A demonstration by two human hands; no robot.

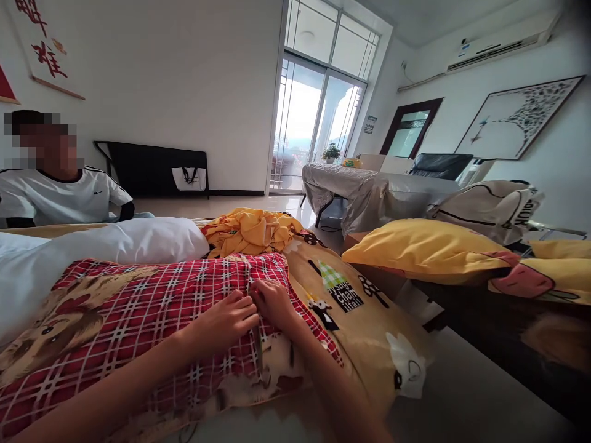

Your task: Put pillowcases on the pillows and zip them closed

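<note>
A red plaid pillowcase (pixel 161 314) with a cartoon animal print lies in front of me, plump as if filled. Along its right part runs a seam or opening (pixel 258 354). My left hand (pixel 231 317) rests there with curled fingers, pinching the cloth at that line. Close against it, my right hand (pixel 274 304) is closed too, its fingertips gripping the same edge. Whatever small part sits between the fingertips is hidden. Beneath the pillow's right side spreads a tan printed bedcover (pixel 341 307).
A white pillow (pixel 152 239) and a crumpled yellow cloth (pixel 256 227) lie behind the plaid pillow. To the right is a yellow pillow (pixel 425 249) above a cardboard box. A person in a white shirt (pixel 69 197) sits at the left. Farther back stands a plastic-covered table (pixel 383 191).
</note>
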